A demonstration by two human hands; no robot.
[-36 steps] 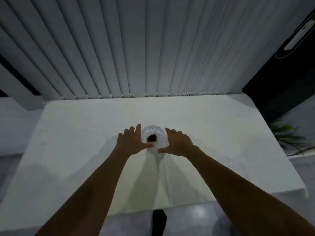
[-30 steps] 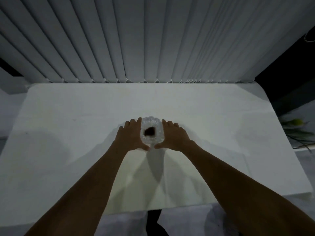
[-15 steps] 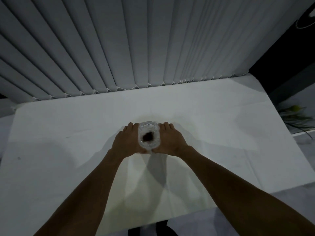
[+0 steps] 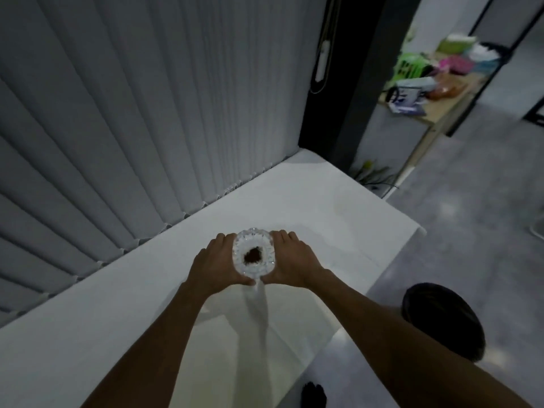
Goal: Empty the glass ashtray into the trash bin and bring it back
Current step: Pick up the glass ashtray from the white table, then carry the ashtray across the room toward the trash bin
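Observation:
A cut-glass ashtray (image 4: 253, 245) with a dark brown clump of ash in its middle is held between both hands, raised a little above the white table (image 4: 123, 319). My left hand (image 4: 216, 265) presses its left side and my right hand (image 4: 294, 262) presses its right side, thumbs meeting under the near rim. A dark round trash bin (image 4: 441, 319) stands on the floor to the right of the table, below my right forearm.
Grey vertical blinds (image 4: 147, 113) hang behind the table. A dark pillar (image 4: 344, 98) stands at the table's far right corner. Beyond it a wooden shelf (image 4: 435, 92) carries several colourful items. Grey floor (image 4: 477, 216) spreads on the right.
My hands closed on both sides of the ashtray and took hold of it. The view swung to the right, bringing the bin, the floor and the shelf into sight.

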